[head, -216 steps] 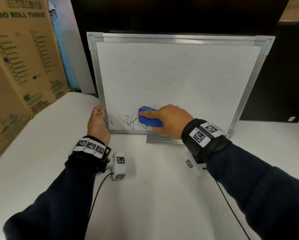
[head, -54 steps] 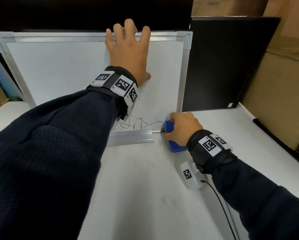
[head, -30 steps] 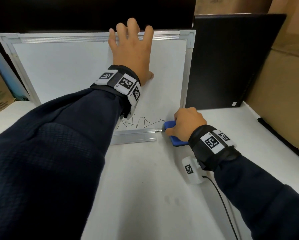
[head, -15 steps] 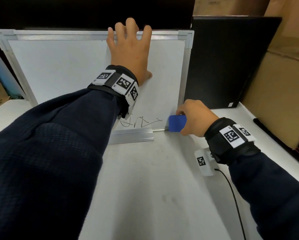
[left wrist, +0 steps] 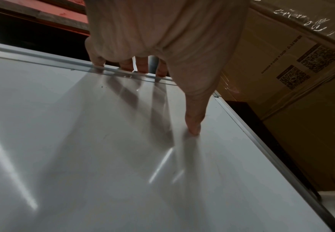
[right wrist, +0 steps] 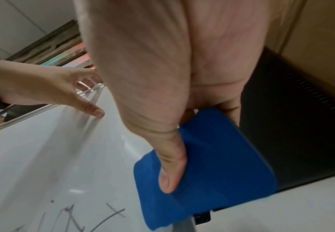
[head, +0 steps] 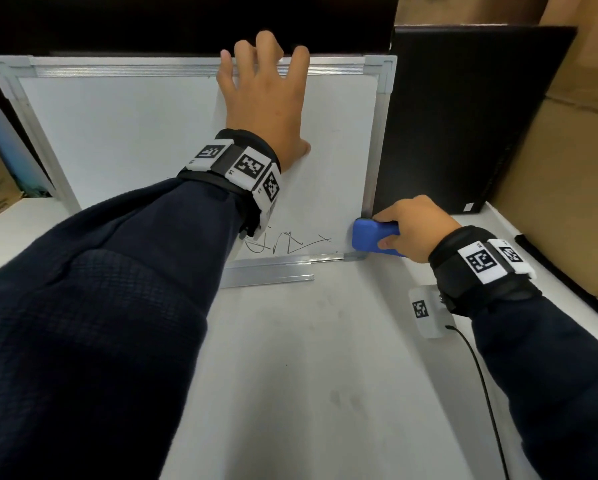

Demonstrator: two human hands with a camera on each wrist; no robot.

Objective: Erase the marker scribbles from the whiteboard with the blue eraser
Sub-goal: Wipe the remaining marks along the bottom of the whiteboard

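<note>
- I see the white counter (head: 290,375) carrying everything, with a tall black panel (head: 463,116) standing just right of the board and brown cardboard boxes (head: 567,185) further right.
- The whiteboard (head: 134,133) stands upright at the back of the counter in a silver frame; its aluminium tray (head: 273,275) lies along the bottom edge. Most of its surface is clean and glossy.
- My left sleeve (head: 100,306) crosses in front of the board's lower middle and hides part of the writing there.
- My left hand (head: 266,98) lies on the upper right of the board, fingers (left wrist: 97,61) spread apart and straight, tips hooked onto the top frame, thumb tip pressed on the white surface.
- My right hand (head: 411,230) grips the blue eraser (head: 370,237): thumb along its near face, the other fingers curled round the far side.
- The blue eraser, a rounded rectangular block, sits at the board's lower right corner, overlapping the frame edge there.
- The marker scribbles (head: 290,242), thin black lines, lie low on the board just left of the eraser, apart from it.
- A small white tagged module (head: 425,311) with a black cable hangs under my right wrist.
</note>
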